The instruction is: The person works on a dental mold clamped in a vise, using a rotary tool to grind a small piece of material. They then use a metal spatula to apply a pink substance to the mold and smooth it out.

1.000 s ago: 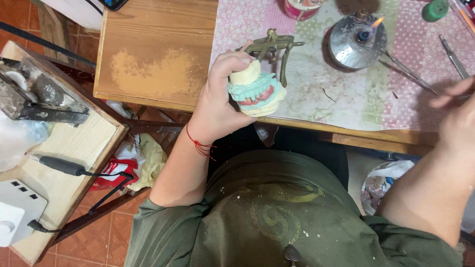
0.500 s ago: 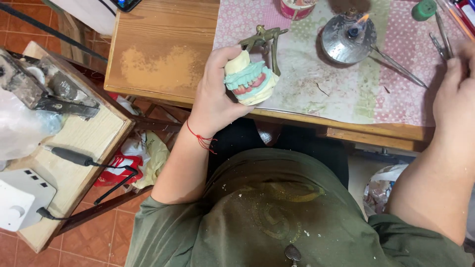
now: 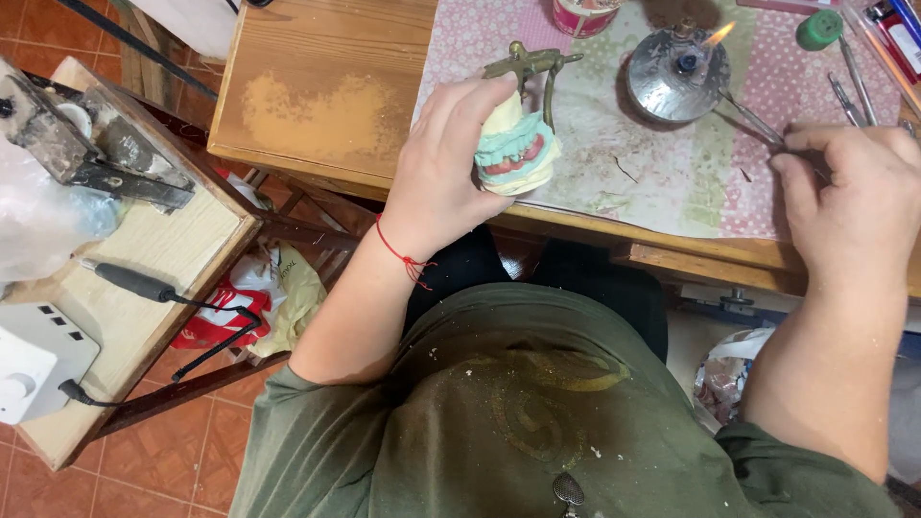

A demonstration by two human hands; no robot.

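Change from earlier frames: the dental model with its holding hand sits further right and higher in the frame than a second ago; the right hand, then cut off at the right edge, is now in full view with its tool tip drawn up to the burner.
Left hand: centre of the frame, fingers curled round the dental model from the left, thumb over the top; closed firmly on it. A thin red thread circles the wrist.
Dental model: held just above the near edge of the tabletop; cream plaster blocks, pale green gum wax, a row of reddish and white teeth; chalky, matt surface.
Articulator frame: dull brass-coloured metal, thin curved arms rising behind the model.
Right hand: right of the frame, fingers pinched shut on a slim metal instrument, which slants up left toward the burner.
Spirit burner: upper centre-right, round, shiny metal dome, small orange flame at the wick.
Cloth: pink patterned sheet over the tabletop, stained and strewn with wax flecks.
Tabletop: bare, worn wood at upper left, a pale dusty patch on it.
Side bench: lower left, light wood, carrying a black handpiece with cord and a white box.
Shirt: olive green, dusted with plaster specks.
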